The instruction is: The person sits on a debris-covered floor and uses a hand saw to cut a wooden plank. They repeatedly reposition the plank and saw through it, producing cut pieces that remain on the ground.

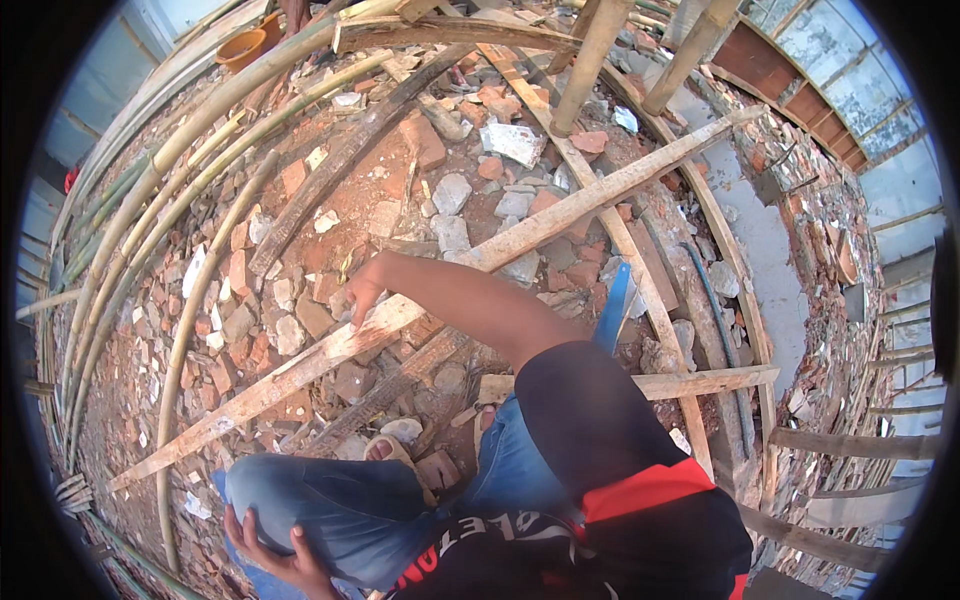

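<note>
The long wooden plank point(330, 357) slants across loose rubble point(240, 325) in front of the person; on such uneven pieces it could rock or slide if pressed at one end. The crossing lath point(651, 300), meeting the plank's right half, might act as a pivot and worsen that. The blue tapering blade point(612, 305) shows on the plank's near side, beside the right arm point(480, 305), which could knock it if drawn back. Also on that side, the open sandal point(395, 452) bares toes point(379, 449) to a dropped plank. The right hand point(366, 290) curls its fingers down at the plank's far edge; whether it grips, I cannot tell. The left hand point(280, 555), spread on the knee point(265, 490), leaves the wood without a second hold.
</note>
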Demonstrator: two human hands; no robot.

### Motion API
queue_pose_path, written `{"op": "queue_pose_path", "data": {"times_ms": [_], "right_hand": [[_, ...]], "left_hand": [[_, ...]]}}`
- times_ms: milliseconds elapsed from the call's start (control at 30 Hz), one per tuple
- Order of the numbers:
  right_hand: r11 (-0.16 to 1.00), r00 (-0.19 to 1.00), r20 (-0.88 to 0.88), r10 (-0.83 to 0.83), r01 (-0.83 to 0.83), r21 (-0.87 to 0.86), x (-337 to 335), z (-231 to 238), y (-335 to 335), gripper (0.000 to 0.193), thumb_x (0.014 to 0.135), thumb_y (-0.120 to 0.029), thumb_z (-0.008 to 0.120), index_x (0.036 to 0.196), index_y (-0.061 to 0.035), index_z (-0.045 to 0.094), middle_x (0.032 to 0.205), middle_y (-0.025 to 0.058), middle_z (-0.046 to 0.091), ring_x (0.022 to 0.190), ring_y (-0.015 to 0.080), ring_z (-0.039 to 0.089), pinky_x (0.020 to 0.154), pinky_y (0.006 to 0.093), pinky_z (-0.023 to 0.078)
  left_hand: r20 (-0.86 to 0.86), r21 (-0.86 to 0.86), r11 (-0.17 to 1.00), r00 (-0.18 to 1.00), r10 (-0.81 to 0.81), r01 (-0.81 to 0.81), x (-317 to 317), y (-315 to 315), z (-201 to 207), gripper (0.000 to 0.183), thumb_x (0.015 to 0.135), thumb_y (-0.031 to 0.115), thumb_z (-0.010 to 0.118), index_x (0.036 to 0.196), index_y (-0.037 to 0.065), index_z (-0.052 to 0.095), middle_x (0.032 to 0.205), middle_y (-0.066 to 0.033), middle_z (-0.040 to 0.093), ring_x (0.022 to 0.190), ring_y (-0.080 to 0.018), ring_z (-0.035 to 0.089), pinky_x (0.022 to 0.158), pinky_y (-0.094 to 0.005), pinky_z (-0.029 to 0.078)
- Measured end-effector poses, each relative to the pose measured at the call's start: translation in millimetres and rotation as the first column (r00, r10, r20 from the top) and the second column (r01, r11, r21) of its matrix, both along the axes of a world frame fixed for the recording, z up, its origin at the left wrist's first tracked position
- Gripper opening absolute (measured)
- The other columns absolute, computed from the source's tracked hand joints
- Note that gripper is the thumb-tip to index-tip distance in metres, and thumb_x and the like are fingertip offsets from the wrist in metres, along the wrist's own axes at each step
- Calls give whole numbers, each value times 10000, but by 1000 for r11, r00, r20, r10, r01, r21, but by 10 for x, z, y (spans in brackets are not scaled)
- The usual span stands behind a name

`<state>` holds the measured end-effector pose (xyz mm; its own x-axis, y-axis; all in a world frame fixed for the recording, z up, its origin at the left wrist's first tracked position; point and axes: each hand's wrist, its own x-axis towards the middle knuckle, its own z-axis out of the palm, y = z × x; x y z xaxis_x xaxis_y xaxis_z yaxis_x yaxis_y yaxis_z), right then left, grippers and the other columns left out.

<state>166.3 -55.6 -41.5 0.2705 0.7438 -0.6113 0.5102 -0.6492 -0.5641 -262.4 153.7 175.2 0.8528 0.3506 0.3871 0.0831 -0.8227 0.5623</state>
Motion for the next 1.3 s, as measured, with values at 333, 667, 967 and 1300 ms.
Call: {"op": "queue_pose_path", "data": {"times_ms": [333, 667, 967, 1300], "right_hand": [[990, 496, 867, -51, -90, 110, -1246, -208, -139, 700, 908, -382, 699, 1488, -72, 459, 1328, 133, 584, 1155, 352, 617, 945, 654, 446], [976, 500, 865, -36, -167, 137, -1135, -35, -55, 371, 950, -140, 568, 1299, -15, 542, 1084, 137, 651, 1023, 340, 668, 784, 465, 592], [981, 899, 422, 117, -172, 95, -860, 892, 246, 773, 669, -228, 849, 1348, -17, 545, 1094, 259, 704, 1060, 409, 687, 899, 476, 555], [996, 998, 68, -4, -3, 92, -84, 1079, 282, 599, 627, -171, 791, 1170, 62, 689, 799, 119, 678, 726, 176, 612, 702, 356, 502]], "left_hand": [[48, 61, 998, 999, 5, -7, 90, -117, -7, 587, 882, 419, 741, 1317, 58, 582, 1483, -199, 468, 1438, -396, 381, 1197, -557, 252], [88, -98, 995, 996, -19, 28, 143, -32, 72, 571, 726, 335, 870, 1206, 87, 686, 1422, -220, 496, 1361, -409, 467, 1145, -541, 346], [129, -76, 997, 992, -14, 24, -132, -45, 29, 525, 757, 331, 877, 1226, 155, 719, 1417, -184, 513, 1360, -380, 480, 1152, -518, 371], [153, -60, 998, 988, 10, -1, -25, -107, 91, 494, 756, 319, 863, 1210, 185, 722, 1391, -148, 532, 1304, -396, 519, 1077, -513, 434]]}}
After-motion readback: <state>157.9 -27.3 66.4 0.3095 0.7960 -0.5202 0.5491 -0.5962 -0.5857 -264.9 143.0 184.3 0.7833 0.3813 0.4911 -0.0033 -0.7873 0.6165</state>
